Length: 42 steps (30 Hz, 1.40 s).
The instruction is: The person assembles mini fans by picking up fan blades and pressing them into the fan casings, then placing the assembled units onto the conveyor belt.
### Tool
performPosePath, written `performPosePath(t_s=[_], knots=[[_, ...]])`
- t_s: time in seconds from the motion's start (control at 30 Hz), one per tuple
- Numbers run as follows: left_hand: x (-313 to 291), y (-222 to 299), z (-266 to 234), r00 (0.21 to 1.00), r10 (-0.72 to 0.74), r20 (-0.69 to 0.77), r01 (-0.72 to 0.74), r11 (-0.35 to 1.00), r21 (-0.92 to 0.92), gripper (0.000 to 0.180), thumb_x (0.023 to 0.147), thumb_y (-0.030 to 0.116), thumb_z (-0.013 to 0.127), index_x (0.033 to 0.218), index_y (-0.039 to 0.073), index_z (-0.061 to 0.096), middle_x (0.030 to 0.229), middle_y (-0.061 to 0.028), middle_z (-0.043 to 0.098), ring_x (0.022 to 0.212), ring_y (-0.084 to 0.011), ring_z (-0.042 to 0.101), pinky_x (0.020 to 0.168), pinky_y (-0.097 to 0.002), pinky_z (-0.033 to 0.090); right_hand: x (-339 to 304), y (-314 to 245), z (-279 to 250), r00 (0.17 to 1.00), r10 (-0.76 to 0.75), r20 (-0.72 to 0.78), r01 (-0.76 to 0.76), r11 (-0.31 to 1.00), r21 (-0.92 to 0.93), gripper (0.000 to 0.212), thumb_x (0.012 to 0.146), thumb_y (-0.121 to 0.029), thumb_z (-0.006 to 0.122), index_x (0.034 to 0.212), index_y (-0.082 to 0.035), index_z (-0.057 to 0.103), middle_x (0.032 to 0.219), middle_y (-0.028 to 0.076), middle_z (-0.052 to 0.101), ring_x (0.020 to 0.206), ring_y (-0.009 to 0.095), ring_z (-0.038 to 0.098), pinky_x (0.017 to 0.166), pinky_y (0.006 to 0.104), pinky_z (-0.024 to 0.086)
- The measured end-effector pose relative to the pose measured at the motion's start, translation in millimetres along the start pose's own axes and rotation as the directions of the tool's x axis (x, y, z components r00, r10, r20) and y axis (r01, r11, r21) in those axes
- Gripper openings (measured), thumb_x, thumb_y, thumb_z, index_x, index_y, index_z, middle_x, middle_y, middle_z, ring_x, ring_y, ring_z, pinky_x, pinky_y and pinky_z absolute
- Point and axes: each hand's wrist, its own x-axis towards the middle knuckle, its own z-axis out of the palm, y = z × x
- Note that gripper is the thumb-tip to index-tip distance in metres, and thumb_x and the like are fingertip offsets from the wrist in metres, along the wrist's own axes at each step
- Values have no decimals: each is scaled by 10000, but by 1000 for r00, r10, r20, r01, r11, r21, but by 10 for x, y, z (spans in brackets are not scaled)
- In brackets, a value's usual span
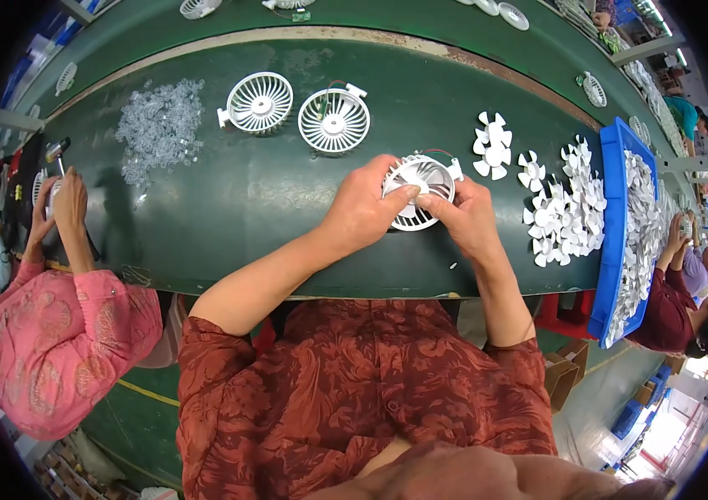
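Spanning the frame, our dark green workbench [246,212] meets a long blue plastic tray [614,183] at right. Near centre, our left hand [366,204] and right hand [468,214] grasp a round white slatted plastic fan housing [412,219], thumbs [402,197] covering its middle. We see two more housings [333,123] at upper centre, white multi-bladed plastic propellers [550,215] right, small clear plastic pieces [158,125] upper left.

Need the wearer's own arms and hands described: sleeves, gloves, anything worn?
Bare left hand and bare right hand: no gloves. No watch, bracelet or cable shows on the uncovered forearms. Dark rust-red fabric sleeves with a tonal leaf-and-flower print end around the elbows, matching the buttoned shirt.
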Motion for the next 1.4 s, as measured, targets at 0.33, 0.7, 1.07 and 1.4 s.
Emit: performPosePath(t_s=[0.33, 0.7, 1.07, 1.4], knots=[[239, 90, -503, 730, 643, -232, -182, 509, 841, 407, 806, 137, 666, 1154, -13, 516, 1091, -165, 569, 1008, -329, 531, 865, -403, 437, 854, -360, -719, 892, -68, -448, 74, 997, -2, 371, 835, -206, 686, 1096, 49, 616, 913, 70, 662, 744, 134, 616, 630, 244, 482], [191, 141, -496, 958, 206, -198, 42, 585, 810, 393, 828, 201, 658, 1178, 77, 528, 1083, -104, 541, 948, -310, 572, 723, -409, 489, 185, -12, -705, 948, -227, -221, -92, 471, -877, 283, 763, -205, 715, 997, -57, 656, 932, 148, 586, 865, 340, 594, 728, 413, 478], [89, 221, -431, 962, 269, 52, -191, 524, 830, 179, 810, 177, 668, 916, 42, 620, 1079, -130, 501, 970, -301, 528, 734, -428, 495, -6, 18, -480, 955, -215, -206, -39, 595, -803, 317, 762, -198, 726, 1037, -64, 644, 922, 134, 578, 819, 321, 596, 713, 397, 478], [263, 30, -524, 999, -14, -41, 17, 998, 61, 310, 941, 297, 545, 877, 0, 609, 963, -30, 577, 781, -122, 507, 671, -277, 405, -3, 121, -439, 939, -242, -246, -52, 605, -794, 345, 785, -270, 719, 1042, -59, 631, 876, 139, 594, 769, 333, 601, 660, 411, 475]])
